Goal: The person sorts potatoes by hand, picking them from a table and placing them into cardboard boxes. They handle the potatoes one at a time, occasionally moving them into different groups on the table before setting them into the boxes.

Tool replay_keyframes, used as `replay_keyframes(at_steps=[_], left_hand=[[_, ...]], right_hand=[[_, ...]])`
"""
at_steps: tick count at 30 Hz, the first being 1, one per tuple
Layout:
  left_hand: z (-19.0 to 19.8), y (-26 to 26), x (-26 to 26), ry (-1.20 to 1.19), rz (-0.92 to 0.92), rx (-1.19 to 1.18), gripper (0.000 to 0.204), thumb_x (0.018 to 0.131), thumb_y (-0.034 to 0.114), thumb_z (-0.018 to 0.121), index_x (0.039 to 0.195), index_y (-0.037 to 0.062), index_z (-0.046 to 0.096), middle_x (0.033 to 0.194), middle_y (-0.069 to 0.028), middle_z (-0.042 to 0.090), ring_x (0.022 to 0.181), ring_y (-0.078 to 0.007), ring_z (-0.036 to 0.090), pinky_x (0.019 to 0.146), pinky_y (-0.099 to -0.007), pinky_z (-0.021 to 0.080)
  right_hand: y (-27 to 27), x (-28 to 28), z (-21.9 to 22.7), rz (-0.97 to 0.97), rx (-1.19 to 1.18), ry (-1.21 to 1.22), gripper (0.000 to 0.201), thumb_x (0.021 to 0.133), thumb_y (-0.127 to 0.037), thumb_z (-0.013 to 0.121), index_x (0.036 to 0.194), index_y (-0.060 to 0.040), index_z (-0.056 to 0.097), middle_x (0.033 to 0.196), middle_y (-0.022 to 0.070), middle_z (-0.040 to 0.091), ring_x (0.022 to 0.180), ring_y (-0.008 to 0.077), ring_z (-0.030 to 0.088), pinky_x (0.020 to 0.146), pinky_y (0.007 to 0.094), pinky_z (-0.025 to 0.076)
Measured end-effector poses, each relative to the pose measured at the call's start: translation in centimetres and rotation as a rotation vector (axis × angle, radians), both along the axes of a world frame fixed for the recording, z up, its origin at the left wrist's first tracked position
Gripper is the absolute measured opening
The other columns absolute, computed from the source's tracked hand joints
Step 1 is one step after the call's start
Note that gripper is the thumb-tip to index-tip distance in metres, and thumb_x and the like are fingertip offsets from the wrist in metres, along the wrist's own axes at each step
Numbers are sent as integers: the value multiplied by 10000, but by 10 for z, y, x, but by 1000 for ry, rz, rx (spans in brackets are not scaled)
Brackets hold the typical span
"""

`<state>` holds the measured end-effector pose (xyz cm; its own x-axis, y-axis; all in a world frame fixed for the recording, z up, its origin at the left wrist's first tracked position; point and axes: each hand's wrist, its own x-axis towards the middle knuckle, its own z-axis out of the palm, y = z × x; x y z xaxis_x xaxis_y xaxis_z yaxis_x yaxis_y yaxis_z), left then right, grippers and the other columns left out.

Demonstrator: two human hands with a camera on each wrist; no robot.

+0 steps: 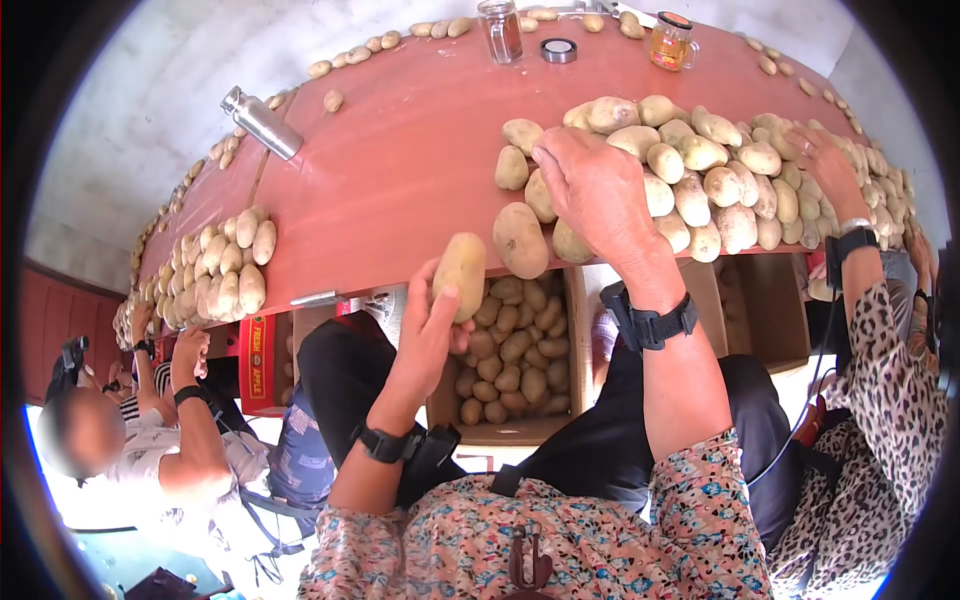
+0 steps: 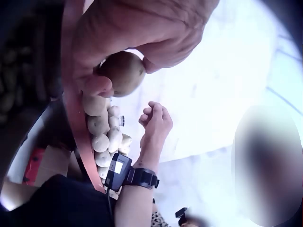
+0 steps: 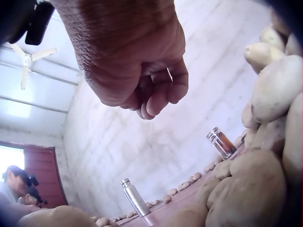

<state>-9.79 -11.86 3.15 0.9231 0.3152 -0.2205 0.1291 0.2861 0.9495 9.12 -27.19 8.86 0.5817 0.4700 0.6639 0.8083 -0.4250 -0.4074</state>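
A large potato [image 1: 461,278] is gripped upright between the thumb and fingers of my left hand [image 1: 428,325], above an open box and close to the table edge. The left wrist view shows the same potato [image 2: 124,73] within the left hand [image 2: 137,28]. My right hand [image 1: 600,195] is over the left end of the potato pile [image 1: 700,152], its fingers curled. In the right wrist view nothing shows in the curled fingers of the right hand [image 3: 132,61]. Large potatoes [image 1: 521,240] lie beside it on the table.
A cardboard box [image 1: 515,432] below the table edge holds many potatoes. On the red table [image 1: 385,170] are a steel bottle [image 1: 262,122], a glass mug [image 1: 501,35], a tape roll [image 1: 558,50], a jar [image 1: 671,42] and another potato pile [image 1: 228,265]. People sit on both sides.
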Motion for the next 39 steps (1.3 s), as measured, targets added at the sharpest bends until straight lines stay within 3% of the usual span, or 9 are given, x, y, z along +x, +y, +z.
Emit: replay_keyframes(at_steps=[3,5,14,20,22,26,32,37,39], left_hand=[[-22,6,25,1,135,599,485,980,238,573,1371,32,375,1070,-119,573,794,-168,573,652,-300,477],[-30,6,36,-86,197,1215,558,887,152,671,1327,-28,381,1187,-221,508,1066,-369,530,932,-433,446],[-33,10,40,-44,157,1188,626,788,215,794,1238,-41,440,1138,-247,503,1067,-416,505,916,-476,423],[-25,-10,15,-65,391,1130,259,921,140,655,1079,-21,528,887,-149,580,733,-231,567,682,-303,455],[-41,-12,6,-279,-107,1178,117,917,74,605,1011,10,577,869,-148,612,746,-277,614,670,-345,487],[-117,-20,4,10,-793,1213,260,773,-35,575,1023,31,599,1008,-167,644,924,-357,659,754,-461,521],[-231,-44,-13,87,-1259,1454,351,821,110,602,1169,70,610,1301,-136,536,1157,-359,570,868,-462,512],[-257,-53,-20,56,-1277,1696,398,829,156,625,1227,151,623,1325,-84,531,1231,-304,508,929,-519,421],[-268,-57,-22,59,-1285,1732,385,844,171,614,1228,185,631,1335,-70,525,1215,-284,513,928,-520,392]], right_hand=[[-1,-1,2,-1,-3,-5,132,926,-178,601,902,-50,588,829,143,632,760,377,616,644,457,503],[-2,0,1,1,-10,-29,129,927,-178,600,902,-52,588,828,145,631,761,376,618,644,456,504],[-1,0,-7,65,-38,-128,121,927,-193,589,935,-73,602,773,156,607,686,389,593,583,465,475],[-2,-1,-1,48,-47,-154,92,837,-92,591,781,-23,568,736,165,615,679,368,623,575,449,489],[-1,-2,1,36,-60,-140,116,870,-72,566,776,-9,542,702,182,594,667,374,611,579,448,483],[-1,-1,-1,56,-73,-104,110,867,-70,538,782,-1,545,706,189,595,670,379,613,584,460,489],[-2,0,1,62,-34,-92,92,861,-61,542,792,0,541,705,191,601,673,376,619,592,463,496],[-3,2,-4,14,-56,-188,140,921,-212,598,908,-74,620,755,157,630,704,384,609,598,465,481],[-4,1,-3,25,-57,-152,77,793,-101,623,771,-33,593,751,143,640,689,357,635,564,445,497]])
